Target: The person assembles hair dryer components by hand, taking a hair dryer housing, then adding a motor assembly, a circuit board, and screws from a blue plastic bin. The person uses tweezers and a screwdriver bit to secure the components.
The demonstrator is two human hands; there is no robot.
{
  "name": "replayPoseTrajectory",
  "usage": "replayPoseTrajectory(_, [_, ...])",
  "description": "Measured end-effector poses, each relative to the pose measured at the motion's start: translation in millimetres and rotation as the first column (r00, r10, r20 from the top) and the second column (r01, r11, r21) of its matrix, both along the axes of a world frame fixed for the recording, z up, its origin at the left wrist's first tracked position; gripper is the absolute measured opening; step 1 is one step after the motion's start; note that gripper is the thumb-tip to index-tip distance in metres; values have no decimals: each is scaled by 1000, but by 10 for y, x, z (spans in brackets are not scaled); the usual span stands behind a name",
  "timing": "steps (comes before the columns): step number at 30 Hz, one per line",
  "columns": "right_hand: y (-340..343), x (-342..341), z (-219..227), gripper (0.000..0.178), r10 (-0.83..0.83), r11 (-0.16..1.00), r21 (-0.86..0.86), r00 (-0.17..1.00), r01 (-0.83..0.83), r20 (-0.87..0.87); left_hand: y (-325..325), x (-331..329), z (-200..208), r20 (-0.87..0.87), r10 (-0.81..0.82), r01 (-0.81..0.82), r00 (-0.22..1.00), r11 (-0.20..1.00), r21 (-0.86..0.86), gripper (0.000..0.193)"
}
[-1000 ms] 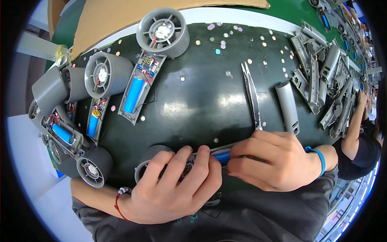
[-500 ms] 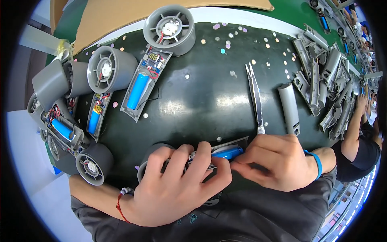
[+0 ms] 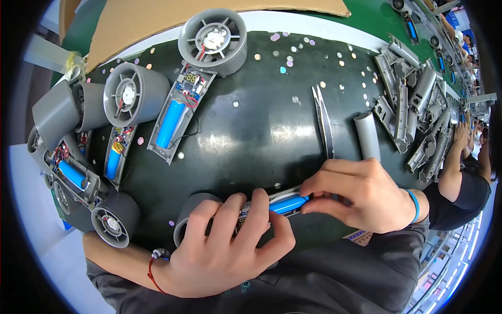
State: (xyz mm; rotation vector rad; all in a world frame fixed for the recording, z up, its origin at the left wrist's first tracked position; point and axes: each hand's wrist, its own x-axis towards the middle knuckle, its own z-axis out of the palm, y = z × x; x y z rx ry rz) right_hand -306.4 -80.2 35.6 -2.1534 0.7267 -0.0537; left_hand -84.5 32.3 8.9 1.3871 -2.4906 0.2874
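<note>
Near the table's front edge, my left hand [image 3: 225, 256] lies over a handheld fan, its fingers wrapped around the open handle half and partly hiding the circuit board. The fan's round grey housing [image 3: 194, 204] shows behind those fingers. A blue cylindrical battery [image 3: 288, 204] lies in the handle shell, uncovered between my hands. My right hand [image 3: 366, 196] pinches the handle's far right end, thumb below and fingers above. Just beyond that hand are pointed metal tweezers [image 3: 326, 128] and a grey handle cover [image 3: 367, 137].
Several opened grey fans [image 3: 170, 125] with blue batteries crowd the left side. Loose grey handle shells [image 3: 413, 99] are heaped at the right. Cardboard [image 3: 157, 23] lies along the back, and small round dots [image 3: 283, 69] are scattered on the dark mat. A co-worker's arm [image 3: 452, 162] is at far right.
My right hand has moved up onto the handle's end, and the battery shows more fully. A small printed label has come into sight by my lap. The whole view has shifted slightly.
</note>
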Motion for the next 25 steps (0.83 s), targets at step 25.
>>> replayPoseTrajectory(25, [-66, 41, 37, 22, 64, 986, 154, 997, -57, -43, 61, -58, 11, -43, 23, -20, 999, 998, 67, 19])
